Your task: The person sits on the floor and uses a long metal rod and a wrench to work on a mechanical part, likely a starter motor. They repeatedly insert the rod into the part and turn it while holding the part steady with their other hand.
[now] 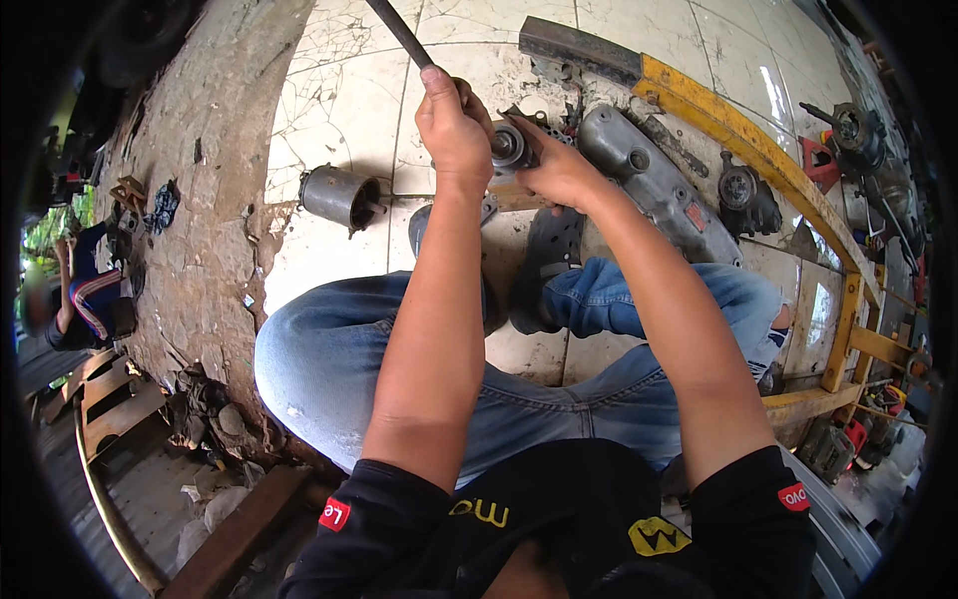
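My left hand [454,130] is closed around a dark rod [399,35] that runs up and out past the top edge. What its far end looks like is out of view. Just to the right, my right hand [559,172] grips a round metal part [509,145] with a stepped, ringed end. That part is over a wooden block [517,196] on the tiles between my feet, and my fingers and wrist partly cover it. To the left, a grey metal cylinder housing [339,197] lies on its side with its open end facing right.
A long grey metal cover [659,180] lies right of my hands. Beyond it stand a dark round mechanical part [740,190] and a yellow metal frame [748,125] curving along the right. Another person [90,275] is at far left, near wooden slats [105,404].
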Tool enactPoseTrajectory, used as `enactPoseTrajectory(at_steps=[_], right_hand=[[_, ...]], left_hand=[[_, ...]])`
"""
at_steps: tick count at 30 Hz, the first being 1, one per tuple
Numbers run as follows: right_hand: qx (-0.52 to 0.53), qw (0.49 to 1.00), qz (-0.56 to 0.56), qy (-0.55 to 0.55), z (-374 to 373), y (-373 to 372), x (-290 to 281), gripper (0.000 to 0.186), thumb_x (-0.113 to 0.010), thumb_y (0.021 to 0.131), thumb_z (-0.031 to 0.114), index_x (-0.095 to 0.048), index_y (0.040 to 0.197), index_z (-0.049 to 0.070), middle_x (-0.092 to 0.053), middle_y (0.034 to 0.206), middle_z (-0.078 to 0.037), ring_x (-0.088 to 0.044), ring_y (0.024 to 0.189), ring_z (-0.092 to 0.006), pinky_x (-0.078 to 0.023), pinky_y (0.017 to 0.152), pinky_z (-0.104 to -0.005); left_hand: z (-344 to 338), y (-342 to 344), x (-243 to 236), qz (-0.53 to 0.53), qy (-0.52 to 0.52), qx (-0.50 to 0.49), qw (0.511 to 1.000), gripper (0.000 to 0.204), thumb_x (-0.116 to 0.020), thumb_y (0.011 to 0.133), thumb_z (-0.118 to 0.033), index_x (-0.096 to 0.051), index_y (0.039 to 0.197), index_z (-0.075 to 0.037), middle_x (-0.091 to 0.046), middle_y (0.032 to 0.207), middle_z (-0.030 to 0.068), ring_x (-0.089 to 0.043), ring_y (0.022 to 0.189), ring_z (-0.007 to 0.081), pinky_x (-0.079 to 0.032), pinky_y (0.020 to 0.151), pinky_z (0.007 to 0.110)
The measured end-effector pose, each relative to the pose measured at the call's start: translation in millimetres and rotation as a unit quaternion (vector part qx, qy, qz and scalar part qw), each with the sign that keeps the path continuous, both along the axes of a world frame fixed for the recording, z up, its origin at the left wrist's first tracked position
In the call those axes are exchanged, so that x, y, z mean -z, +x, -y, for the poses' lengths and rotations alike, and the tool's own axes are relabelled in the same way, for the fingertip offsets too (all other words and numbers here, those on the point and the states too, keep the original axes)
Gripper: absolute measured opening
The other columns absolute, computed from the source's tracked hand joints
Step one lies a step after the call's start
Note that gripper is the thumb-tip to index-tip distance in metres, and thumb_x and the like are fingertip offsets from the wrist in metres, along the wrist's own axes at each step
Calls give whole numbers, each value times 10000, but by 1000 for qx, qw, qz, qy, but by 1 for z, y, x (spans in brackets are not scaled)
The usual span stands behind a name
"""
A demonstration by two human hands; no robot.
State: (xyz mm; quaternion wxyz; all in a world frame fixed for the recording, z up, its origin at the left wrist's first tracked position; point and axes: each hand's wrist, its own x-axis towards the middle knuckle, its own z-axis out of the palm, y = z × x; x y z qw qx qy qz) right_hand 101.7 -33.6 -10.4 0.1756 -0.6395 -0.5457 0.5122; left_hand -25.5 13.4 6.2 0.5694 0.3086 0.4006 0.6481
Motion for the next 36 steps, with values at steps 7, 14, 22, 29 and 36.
enactPoseTrajectory(at_steps=[7,14,22,29,36], right_hand=[[60,996,-6,64,57,-7,53,969,-601,769,136,-22,1541,217,-669,821,-165,-579,447,-202,-494,423,-320],[87,988,9,129,39,-23,49,957,-608,766,163,-40,1535,144,-683,959,-184,-610,480,-218,-504,422,-334],[75,997,13,23,40,-16,25,951,-643,741,231,-115,1517,78,-647,1095,-255,-640,993,-390,-509,889,-409],[55,990,23,125,31,-16,32,950,-658,737,223,-133,1514,72,-638,1124,-254,-620,1054,-383,-500,904,-399],[95,990,0,103,41,-28,34,979,-644,744,168,-71,1538,189,-673,1043,-183,-625,523,-238,-507,465,-339]], left_hand=[[-2,2,-2,4,13,0,1000,536,-401,982,-554,-388,684,-109,-354,506,-2,-319,387,99,-267,361,247],[1,-3,-3,-3,-21,3,1000,549,-400,961,-599,-349,692,-123,-275,555,-18,-226,435,108,-208,406,280],[1,2,-5,-7,-16,3,1000,548,-393,966,-594,-353,695,-120,-281,554,-16,-232,425,114,-209,399,286],[2,-1,-2,-15,-15,1,1000,545,-398,965,-592,-358,697,-120,-276,546,-15,-233,425,113,-208,401,285],[-3,-1,1,0,5,3,1000,556,-407,971,-580,-390,683,-105,-360,491,10,-307,372,105,-255,354,258]])
